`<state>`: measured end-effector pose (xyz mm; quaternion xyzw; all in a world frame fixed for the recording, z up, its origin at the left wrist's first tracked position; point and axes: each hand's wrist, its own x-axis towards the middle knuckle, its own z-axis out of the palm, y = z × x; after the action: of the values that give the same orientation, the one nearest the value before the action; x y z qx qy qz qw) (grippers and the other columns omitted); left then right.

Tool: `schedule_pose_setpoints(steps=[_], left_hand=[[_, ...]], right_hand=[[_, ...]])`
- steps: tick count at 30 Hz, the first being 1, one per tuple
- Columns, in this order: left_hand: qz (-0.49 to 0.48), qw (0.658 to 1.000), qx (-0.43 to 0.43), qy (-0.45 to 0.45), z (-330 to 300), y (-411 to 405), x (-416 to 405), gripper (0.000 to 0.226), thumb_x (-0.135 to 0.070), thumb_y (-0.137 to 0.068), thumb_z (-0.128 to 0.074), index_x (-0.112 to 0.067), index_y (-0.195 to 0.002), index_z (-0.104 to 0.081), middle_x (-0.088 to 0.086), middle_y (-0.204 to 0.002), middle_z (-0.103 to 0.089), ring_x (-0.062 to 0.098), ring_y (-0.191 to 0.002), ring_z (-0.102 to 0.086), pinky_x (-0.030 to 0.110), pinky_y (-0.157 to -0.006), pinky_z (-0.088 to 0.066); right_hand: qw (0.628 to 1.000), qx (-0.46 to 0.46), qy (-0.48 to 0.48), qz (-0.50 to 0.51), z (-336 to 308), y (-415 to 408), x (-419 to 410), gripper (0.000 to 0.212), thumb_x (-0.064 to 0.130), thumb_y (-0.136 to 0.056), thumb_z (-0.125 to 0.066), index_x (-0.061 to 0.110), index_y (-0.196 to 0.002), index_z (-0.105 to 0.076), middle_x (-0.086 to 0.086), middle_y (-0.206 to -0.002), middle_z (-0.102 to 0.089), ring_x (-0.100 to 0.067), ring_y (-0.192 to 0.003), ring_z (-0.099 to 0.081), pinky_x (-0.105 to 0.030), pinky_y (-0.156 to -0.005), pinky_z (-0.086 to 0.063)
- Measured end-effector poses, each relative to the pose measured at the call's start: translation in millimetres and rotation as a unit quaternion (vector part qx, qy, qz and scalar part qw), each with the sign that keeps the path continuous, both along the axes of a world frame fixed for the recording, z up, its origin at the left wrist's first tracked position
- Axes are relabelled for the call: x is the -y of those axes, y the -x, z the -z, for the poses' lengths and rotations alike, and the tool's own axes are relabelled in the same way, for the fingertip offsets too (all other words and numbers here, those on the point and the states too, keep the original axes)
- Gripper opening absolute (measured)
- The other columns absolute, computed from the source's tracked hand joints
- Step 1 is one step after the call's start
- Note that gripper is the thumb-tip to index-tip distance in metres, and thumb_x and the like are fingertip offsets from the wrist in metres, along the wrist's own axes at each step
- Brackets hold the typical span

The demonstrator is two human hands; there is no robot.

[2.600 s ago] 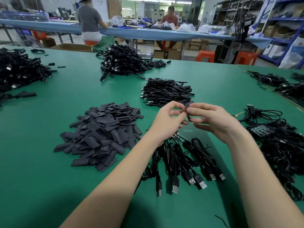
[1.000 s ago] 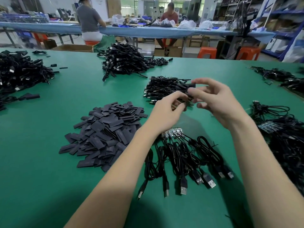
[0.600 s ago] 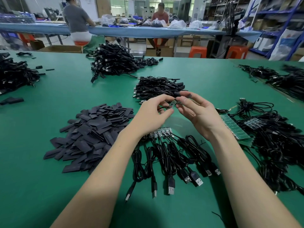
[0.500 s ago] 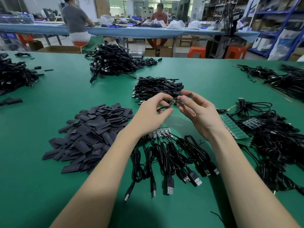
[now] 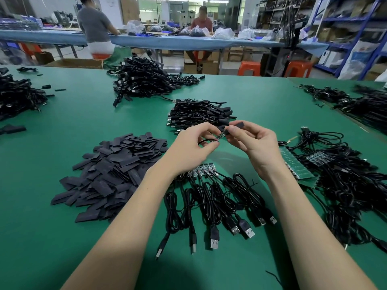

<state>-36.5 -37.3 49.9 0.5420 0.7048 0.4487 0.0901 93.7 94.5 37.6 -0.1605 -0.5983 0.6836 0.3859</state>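
Room: I am looking down on a green table [image 5: 83,122] in a workshop. A blue bench [image 5: 188,42] runs behind it, with two people seated there.
Head view, left hand: the left hand [image 5: 188,151] pinches a small circuit board [image 5: 220,136] between curled thumb and fingertips, and a thin lead [image 5: 204,141] trails from it.
Head view, right hand: the right hand [image 5: 254,143] pinches a black sleeve [image 5: 236,124], whose near end meets the board's tip. I cannot tell if it overlaps.
Where: both are held above the table, in front of a small cable bundle [image 5: 199,114].
Around: the sleeve pile [image 5: 117,172] lies left of the left forearm. A row of USB cables [image 5: 219,201] lies under the wrists, and a green panel [image 5: 293,164] and cable tangle [image 5: 345,185] lie to the right.
In the way: the left wrist covers part of the row's board ends.
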Motion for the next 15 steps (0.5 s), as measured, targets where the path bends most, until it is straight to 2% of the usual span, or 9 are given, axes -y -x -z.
schedule_pose_setpoints(steps=[4, 7, 9, 12, 15], left_hand=[[0.006, 1.000, 0.000, 0.005, 0.6, 0.7, 0.1, 0.017, -0.023, -0.095, -0.067, -0.025, -0.112, -0.067, -0.009, -0.101, -0.069, 0.002, -0.098, -0.063, 0.010, -0.078, -0.045], [0.009, 1.000, -0.008, 0.003, 0.4, 1.2, 0.7, 0.016, -0.022, -0.095, -0.066, -0.025, -0.111, -0.067, -0.009, -0.102, -0.068, 0.001, -0.099, -0.062, 0.009, -0.076, -0.044], [0.008, 1.000, -0.017, 0.007, 0.2, 2.7, 2.0, 0.017, -0.021, -0.095, -0.067, -0.026, -0.111, -0.067, -0.008, -0.102, -0.069, 0.003, -0.097, -0.064, 0.011, -0.076, -0.045], [0.014, 1.000, -0.016, 0.009, 0.1, 6.1, 4.3, 0.020, -0.015, -0.092, -0.070, -0.025, -0.109, -0.068, -0.007, -0.101, -0.072, 0.000, -0.098, -0.066, 0.014, -0.079, -0.048], [0.025, 1.000, 0.000, 0.014, 0.8, 8.0, 5.4, 0.022, -0.012, -0.090, -0.072, -0.021, -0.108, -0.065, -0.007, -0.099, -0.074, 0.005, -0.098, -0.068, 0.020, -0.080, -0.051]], right_hand=[[1.000, -0.002, -0.005, 0.005, 0.6, 0.0, 1.9, 0.013, 0.004, -0.083, -0.078, 0.017, -0.082, -0.081, -0.007, -0.084, -0.075, -0.016, -0.079, -0.070, -0.023, -0.080, -0.057], [1.000, -0.002, -0.006, 0.004, 1.8, 0.7, 0.9, 0.011, 0.004, -0.083, -0.079, 0.015, -0.084, -0.080, -0.006, -0.082, -0.075, -0.015, -0.077, -0.069, -0.023, -0.080, -0.057], [1.000, 0.009, -0.001, -0.017, 2.0, 0.1, -0.4, 0.008, 0.009, -0.079, -0.082, 0.014, -0.085, -0.080, -0.005, -0.082, -0.074, -0.015, -0.075, -0.069, -0.023, -0.080, -0.057], [0.996, 0.032, 0.022, -0.074, 2.6, -4.9, -4.7, 0.024, 0.024, -0.065, -0.088, 0.015, -0.087, -0.081, -0.007, -0.087, -0.076, -0.015, -0.076, -0.070, -0.022, -0.080, -0.057], [0.995, 0.041, 0.014, -0.087, 4.0, -7.3, -7.6, 0.028, 0.026, -0.064, -0.089, 0.015, -0.089, -0.081, -0.008, -0.089, -0.076, -0.016, -0.078, -0.070, -0.023, -0.081, -0.057]])
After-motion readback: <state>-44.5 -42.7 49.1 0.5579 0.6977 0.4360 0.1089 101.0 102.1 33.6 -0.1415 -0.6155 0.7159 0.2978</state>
